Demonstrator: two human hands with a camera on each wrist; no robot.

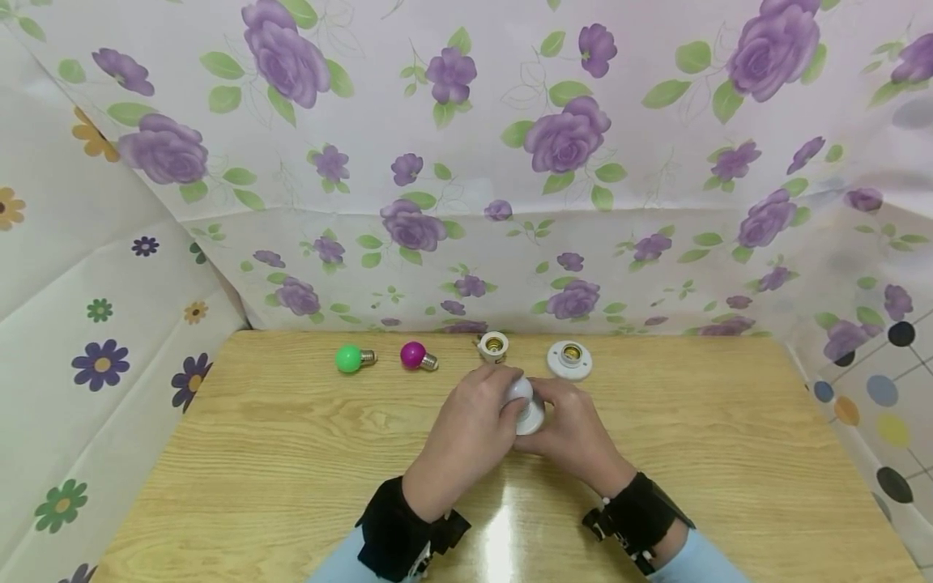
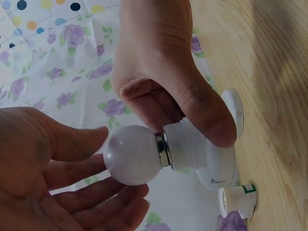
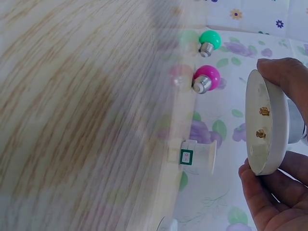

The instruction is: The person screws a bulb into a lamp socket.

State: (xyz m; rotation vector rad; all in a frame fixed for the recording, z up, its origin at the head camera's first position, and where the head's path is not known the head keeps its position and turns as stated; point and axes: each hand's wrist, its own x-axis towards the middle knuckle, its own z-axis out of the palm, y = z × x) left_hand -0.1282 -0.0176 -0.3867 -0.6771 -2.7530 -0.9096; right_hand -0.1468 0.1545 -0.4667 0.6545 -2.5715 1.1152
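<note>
A white round light bulb [image 2: 132, 155] is partly screwed into a white round-based lamp socket [image 2: 217, 166]; some metal thread shows between them. My left hand [image 1: 462, 425] holds the bulb between thumb and fingers. My right hand [image 1: 576, 425] grips the socket's base by its rim. In the right wrist view, the hollow underside of the base [image 3: 263, 149] shows two brass screws. Both hands are above the table, near its middle. The bulb's lower thread is hidden inside the socket.
Along the back of the wooden table [image 1: 291, 470] lie a green bulb [image 1: 349, 359] and a purple bulb [image 1: 413, 355]. To their right are a small white socket with a switch [image 1: 493, 346] and a round-based socket [image 1: 570, 360]. Flowered sheeting [image 1: 466, 243] rises behind.
</note>
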